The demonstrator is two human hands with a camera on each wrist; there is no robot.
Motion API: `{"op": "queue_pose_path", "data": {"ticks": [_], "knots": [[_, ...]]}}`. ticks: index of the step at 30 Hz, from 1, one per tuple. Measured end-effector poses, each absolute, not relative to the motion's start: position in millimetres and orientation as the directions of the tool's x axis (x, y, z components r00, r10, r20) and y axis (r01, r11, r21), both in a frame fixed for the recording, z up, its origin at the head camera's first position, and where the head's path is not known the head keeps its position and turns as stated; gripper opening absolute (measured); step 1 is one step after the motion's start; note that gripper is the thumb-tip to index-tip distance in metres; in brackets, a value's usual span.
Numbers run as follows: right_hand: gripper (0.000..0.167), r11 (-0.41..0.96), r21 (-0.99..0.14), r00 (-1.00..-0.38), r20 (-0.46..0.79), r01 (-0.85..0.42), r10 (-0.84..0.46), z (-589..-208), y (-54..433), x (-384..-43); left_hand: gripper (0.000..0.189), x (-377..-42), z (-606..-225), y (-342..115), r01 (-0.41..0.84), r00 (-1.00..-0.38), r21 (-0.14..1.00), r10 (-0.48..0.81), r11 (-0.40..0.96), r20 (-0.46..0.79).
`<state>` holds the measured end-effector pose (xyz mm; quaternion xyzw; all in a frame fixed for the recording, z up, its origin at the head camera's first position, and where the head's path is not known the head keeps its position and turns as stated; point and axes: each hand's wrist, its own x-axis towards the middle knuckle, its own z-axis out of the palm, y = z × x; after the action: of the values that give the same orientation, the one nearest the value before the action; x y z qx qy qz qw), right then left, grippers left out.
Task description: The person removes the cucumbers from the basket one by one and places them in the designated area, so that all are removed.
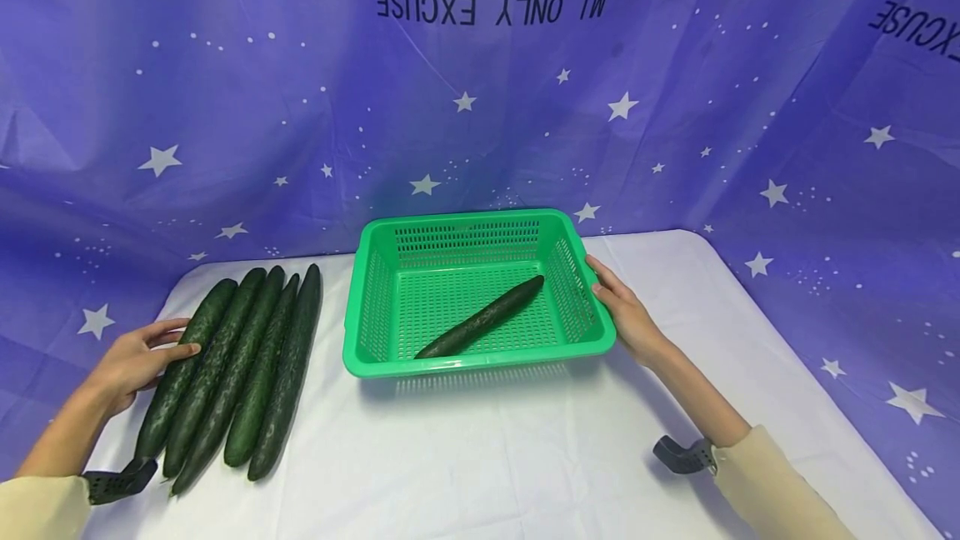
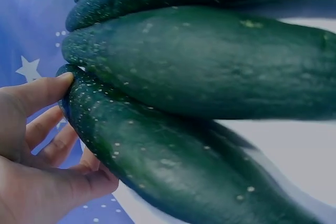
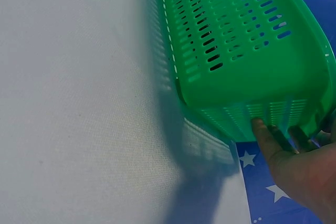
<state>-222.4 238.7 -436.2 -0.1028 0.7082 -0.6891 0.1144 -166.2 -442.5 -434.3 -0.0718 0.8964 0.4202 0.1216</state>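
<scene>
Several dark green cucumbers (image 1: pixel 238 394) lie side by side on the left of the table. My left hand (image 1: pixel 138 363) is at the leftmost cucumber (image 1: pixel 191 361), thumb and fingers touching it. In the left wrist view, fingertips of the left hand (image 2: pixel 39 150) press the near cucumber (image 2: pixel 152 156) around one end and side. A green plastic basket (image 1: pixel 480 363) with slotted walls stands mid-table, holding one cucumber (image 1: pixel 483 322) laid diagonally. My right hand (image 1: pixel 632 319) grips the basket's right rim; in the right wrist view, the right hand's fingers (image 3: pixel 270 142) touch its outer wall.
A white cloth (image 1: pixel 480 457) covers the table. Behind and beside it hangs a purple-blue curtain (image 1: pixel 480 132) with white stars and printed letters. Black wrist mounts (image 1: pixel 684 455) sit at both cream sleeves.
</scene>
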Motion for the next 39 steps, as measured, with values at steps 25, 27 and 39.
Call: {"op": "queue_pose_path", "data": {"ticks": [25, 27, 39], "knots": [[0.056, 0.015, -1.0, -0.951, -0.009, 0.004, -0.309, -436, 238, -222, 0.061, -177, -416, -407, -0.091, -0.993, 0.677, -0.119, 0.73, -0.005], [0.056, 0.01, -1.0, -0.951, -0.01, 0.008, -0.309, -435, 238, -222, 0.058, -179, -408, -389, -0.04, -0.993, 0.677, -0.107, 0.735, 0.058], [0.057, 0.006, -1.0, -0.954, -0.017, 0.016, -0.3, -435, 237, -223, 0.045, -179, -371, -267, 0.211, -0.975, 0.731, 0.085, 0.648, 0.206]]}}
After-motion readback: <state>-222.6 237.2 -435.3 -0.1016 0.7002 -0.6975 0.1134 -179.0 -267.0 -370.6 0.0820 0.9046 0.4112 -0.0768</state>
